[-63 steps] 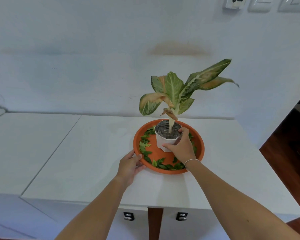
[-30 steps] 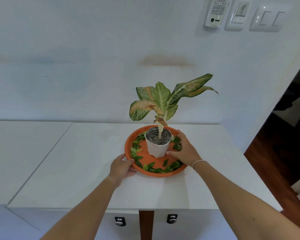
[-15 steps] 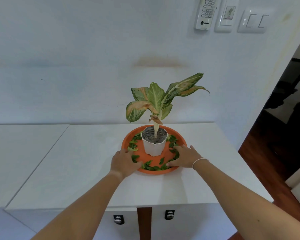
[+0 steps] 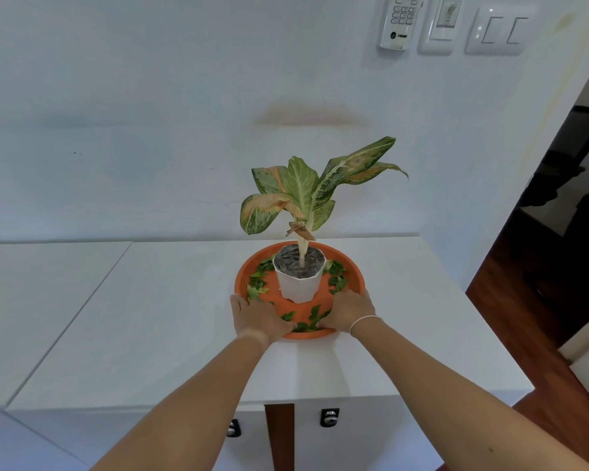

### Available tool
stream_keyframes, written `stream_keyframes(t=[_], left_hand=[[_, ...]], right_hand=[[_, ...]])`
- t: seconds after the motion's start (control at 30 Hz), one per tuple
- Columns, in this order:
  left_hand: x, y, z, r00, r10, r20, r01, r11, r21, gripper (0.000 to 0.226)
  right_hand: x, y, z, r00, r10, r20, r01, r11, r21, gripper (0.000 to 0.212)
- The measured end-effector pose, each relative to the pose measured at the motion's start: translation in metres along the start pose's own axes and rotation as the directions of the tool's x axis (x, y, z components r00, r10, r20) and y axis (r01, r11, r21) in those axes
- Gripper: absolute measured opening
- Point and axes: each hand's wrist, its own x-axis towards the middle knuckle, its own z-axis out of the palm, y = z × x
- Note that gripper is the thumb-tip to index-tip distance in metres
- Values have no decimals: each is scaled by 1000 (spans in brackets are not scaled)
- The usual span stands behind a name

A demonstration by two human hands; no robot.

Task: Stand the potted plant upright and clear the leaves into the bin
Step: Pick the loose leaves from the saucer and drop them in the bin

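Observation:
The potted plant stands upright in its white pot (image 4: 299, 283), in the middle of a round orange tray (image 4: 352, 271) on the white table. Several small green loose leaves (image 4: 257, 283) lie scattered on the tray around the pot. My left hand (image 4: 257, 317) rests on the tray's near left rim, fingers over the edge. On the near right rim sits my right hand (image 4: 349, 312), a thin white band at its wrist. Both hands grip the tray. No bin is in view.
The white table (image 4: 150, 317) runs left and ends at a right edge (image 4: 483, 317) above a wooden floor. A wall stands close behind the plant, with a remote holder and switches (image 4: 449, 25) high up. A dark doorway (image 4: 565, 198) opens on the right.
My right hand left the pot and came down to the tray's right rim. My left hand shifted onto the left rim. The view tilted up and to the right.

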Motion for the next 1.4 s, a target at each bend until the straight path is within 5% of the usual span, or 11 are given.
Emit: stream_keyframes(t=[0.23, 0.6, 0.87, 1.0, 1.2, 1.3, 1.4], left_hand=[[0, 8, 0, 995, 32, -93, -41, 995, -95, 32], [5, 13, -4, 988, 156, 21, -138, 923, -358, 9], [6, 15, 3, 968, 251, -9, -237, 899, -370, 25], [6, 14, 5, 971, 238, -24, -226, 875, -427, 25], [10, 8, -11, 993, 116, 8, -77, 705, -705, 21], [13, 2, -18, 989, 51, 139, 104, 424, -900, 25], [10, 1, -20, 965, 58, 256, 247, 131, -960, 30]], right_hand=[[-1, -10, 2, 996, -91, -12, 88, 988, -126, 27], [1, -14, 8, 981, -188, 50, 179, 971, 157, 23], [-2, -14, 10, 978, -209, 26, 203, 969, 141, 24], [-1, -11, 8, 994, -112, 19, 101, 949, 299, 20], [4, 0, -10, 987, 95, 133, -163, 641, 750, 13], [1, 4, -15, 958, 106, 268, -283, 178, 942, 27], [-3, 4, -22, 921, 57, 385, -364, -226, 904, 25]])
